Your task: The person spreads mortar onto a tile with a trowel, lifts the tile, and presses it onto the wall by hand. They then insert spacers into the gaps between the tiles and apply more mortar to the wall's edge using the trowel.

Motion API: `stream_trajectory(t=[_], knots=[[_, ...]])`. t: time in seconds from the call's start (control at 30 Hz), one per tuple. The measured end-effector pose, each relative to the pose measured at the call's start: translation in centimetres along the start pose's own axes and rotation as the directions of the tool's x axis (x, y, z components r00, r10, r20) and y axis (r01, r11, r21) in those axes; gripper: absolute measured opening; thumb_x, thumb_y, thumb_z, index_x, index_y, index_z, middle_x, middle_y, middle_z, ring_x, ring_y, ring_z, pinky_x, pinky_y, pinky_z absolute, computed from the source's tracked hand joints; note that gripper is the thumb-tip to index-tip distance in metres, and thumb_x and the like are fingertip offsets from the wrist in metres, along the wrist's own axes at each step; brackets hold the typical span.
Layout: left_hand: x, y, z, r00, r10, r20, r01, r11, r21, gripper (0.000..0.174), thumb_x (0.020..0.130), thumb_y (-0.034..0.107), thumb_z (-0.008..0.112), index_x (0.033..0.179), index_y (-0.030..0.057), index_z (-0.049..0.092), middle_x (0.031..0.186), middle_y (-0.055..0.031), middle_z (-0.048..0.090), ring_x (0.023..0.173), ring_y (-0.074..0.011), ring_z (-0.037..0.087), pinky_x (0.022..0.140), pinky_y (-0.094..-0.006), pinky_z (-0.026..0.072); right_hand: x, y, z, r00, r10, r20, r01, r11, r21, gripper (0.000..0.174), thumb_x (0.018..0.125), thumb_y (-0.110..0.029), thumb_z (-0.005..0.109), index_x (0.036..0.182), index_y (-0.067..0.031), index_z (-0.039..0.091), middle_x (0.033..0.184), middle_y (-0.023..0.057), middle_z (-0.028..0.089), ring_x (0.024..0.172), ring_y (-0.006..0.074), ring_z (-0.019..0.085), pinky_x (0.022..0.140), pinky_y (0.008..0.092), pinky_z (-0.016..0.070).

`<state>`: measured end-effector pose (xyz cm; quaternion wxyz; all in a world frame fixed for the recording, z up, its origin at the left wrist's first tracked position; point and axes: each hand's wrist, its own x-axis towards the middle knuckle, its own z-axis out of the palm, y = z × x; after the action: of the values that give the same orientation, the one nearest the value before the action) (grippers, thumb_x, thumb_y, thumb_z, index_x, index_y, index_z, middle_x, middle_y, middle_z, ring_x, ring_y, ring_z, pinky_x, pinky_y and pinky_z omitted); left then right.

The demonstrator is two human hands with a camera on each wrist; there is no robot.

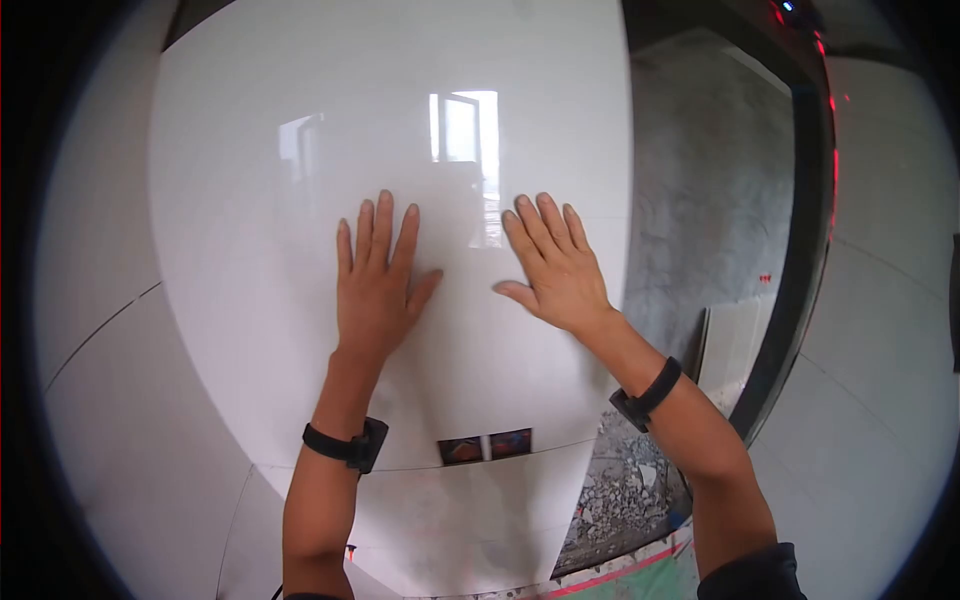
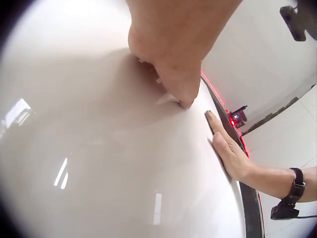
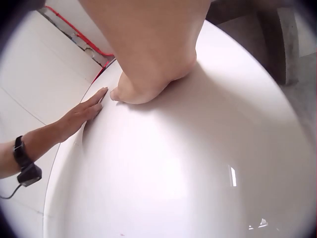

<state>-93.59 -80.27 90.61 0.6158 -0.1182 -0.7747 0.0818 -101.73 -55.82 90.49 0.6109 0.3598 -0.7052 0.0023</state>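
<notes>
A large glossy white tile stands upright in front of me, with a window mirrored in its surface. My left hand lies flat against its middle, fingers spread and pointing up, thumb out to the right. To the right, nearer the tile's right edge, my right hand presses on the same face with straight fingers and the thumb pointing left. Both palms meet the tile in the left wrist view, where the right hand shows side-on. Neither hand grips anything.
Below the hands, a cut-out with two dark openings sits at the joint above a lower tile. Right of the tile is a dark-framed doorway with rubble on its floor. Red laser light runs along the frame. Tiled walls flank both sides.
</notes>
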Motion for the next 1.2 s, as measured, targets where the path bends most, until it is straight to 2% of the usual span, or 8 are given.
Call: stream_trajectory(t=[0.03, 0.07, 0.27, 0.63, 0.8, 0.9, 0.97, 1.2], knots=[[1.1, 1.7, 0.3, 1.000, 0.017, 0.006, -0.016, 1.000, -0.007, 0.078, 0.087, 0.028, 0.070, 0.153, 0.0100, 0.032, 0.160, -0.0180, 0.022, 0.147, -0.0390, 0.021, 0.118, -0.0558, 0.0143, -0.9, 1.3, -0.1, 0.999, 0.010, -0.034, -0.009, 1.000, 0.029, 0.082, 0.084, -0.054, 0.064, 0.147, -0.0063, 0.040, 0.157, 0.0133, 0.032, 0.146, 0.0339, 0.026, 0.118, 0.0510, 0.0228], [2.1, 3.2, 0.9, 1.000, 0.017, 0.014, -0.017, 1.000, 0.026, 0.075, 0.088, 0.028, 0.069, 0.152, 0.0127, 0.033, 0.160, -0.0174, 0.022, 0.148, -0.0388, 0.020, 0.118, -0.0556, 0.0127, -2.0, 2.6, 0.0, 0.999, 0.008, -0.039, -0.006, 0.998, 0.060, 0.086, 0.084, -0.051, 0.066, 0.147, -0.0008, 0.037, 0.155, 0.0220, 0.031, 0.145, 0.0417, 0.024, 0.117, 0.0534, 0.0208], [6.0, 7.5, 3.5, 1.000, -0.008, -0.023, 0.011, 0.988, 0.153, 0.067, 0.093, 0.035, 0.063, 0.152, 0.0200, 0.036, 0.161, -0.0164, 0.020, 0.149, -0.0386, 0.016, 0.119, -0.0559, 0.0071, -5.6, 6.0, -1.1, 0.992, 0.100, -0.080, -0.086, 0.982, 0.170, 0.083, 0.080, -0.045, 0.073, 0.140, 0.0053, 0.044, 0.149, 0.0258, 0.036, 0.143, 0.0420, 0.027, 0.116, 0.0514, 0.0246], [10.0, 10.7, 5.2, 0.999, 0.000, -0.048, 0.010, 0.978, 0.208, 0.074, 0.092, 0.049, 0.060, 0.155, 0.0218, 0.031, 0.163, -0.0162, 0.015, 0.149, -0.0408, 0.010, 0.118, -0.0561, 0.0021, -10.4, 6.7, -2.0, 0.991, 0.126, -0.051, -0.101, 0.930, 0.352, 0.080, 0.081, -0.043, 0.072, 0.139, 0.0046, 0.045, 0.147, 0.0243, 0.039, 0.141, 0.0383, 0.032, 0.115, 0.0516, 0.0247], [10.9, 11.5, 5.2, 0.999, -0.039, -0.005, 0.040, 0.975, 0.218, 0.086, 0.085, 0.048, 0.067, 0.154, 0.0127, 0.030, 0.162, -0.0177, 0.017, 0.148, -0.0446, 0.010, 0.117, -0.0577, 0.0036, -3.1, 4.6, -4.1, 0.950, -0.021, -0.311, 0.167, 0.876, 0.453, 0.075, 0.082, -0.043, 0.070, 0.137, 0.0014, 0.048, 0.149, 0.0216, 0.039, 0.144, 0.0399, 0.028, 0.115, 0.0566, 0.0232], [9.6, 10.0, 4.5, 0.998, -0.064, 0.015, 0.060, 0.979, 0.193, 0.087, 0.084, 0.047, 0.068, 0.154, 0.0118, 0.029, 0.162, -0.0174, 0.017, 0.148, -0.0445, 0.009, 0.118, -0.0575, 0.0035, 2.8, 2.8, -5.5, 0.900, 0.031, -0.434, 0.190, 0.869, 0.456, 0.071, 0.082, -0.044, 0.068, 0.136, -0.0004, 0.051, 0.147, 0.0191, 0.042, 0.143, 0.0381, 0.029, 0.115, 0.0564, 0.0214], [10.1, 8.7, 4.2, 0.995, -0.099, 0.021, 0.094, 0.980, 0.173, 0.089, 0.083, 0.047, 0.069, 0.154, 0.0110, 0.029, 0.162, -0.0172, 0.017, 0.148, -0.0443, 0.009, 0.118, -0.0574, 0.0034, 5.6, 2.2, -5.4, 0.864, 0.019, -0.503, 0.154, 0.941, 0.302, 0.072, 0.087, -0.050, 0.062, 0.138, -0.0009, 0.050, 0.148, 0.0156, 0.043, 0.142, 0.0355, 0.031, 0.118, 0.0556, 0.0182], [7.7, 3.0, 3.6, 0.978, -0.205, 0.029, 0.202, 0.976, 0.083, 0.094, 0.080, 0.046, 0.072, 0.154, 0.0081, 0.028, 0.162, -0.0164, 0.018, 0.148, -0.0439, 0.009, 0.118, -0.0568, 0.0030, 10.1, 2.2, -3.0, 0.844, -0.021, -0.536, 0.160, 0.964, 0.214, 0.070, 0.091, -0.051, 0.057, 0.143, -0.0042, 0.046, 0.151, 0.0134, 0.041, 0.143, 0.0342, 0.029, 0.118, 0.0538, 0.0169]])
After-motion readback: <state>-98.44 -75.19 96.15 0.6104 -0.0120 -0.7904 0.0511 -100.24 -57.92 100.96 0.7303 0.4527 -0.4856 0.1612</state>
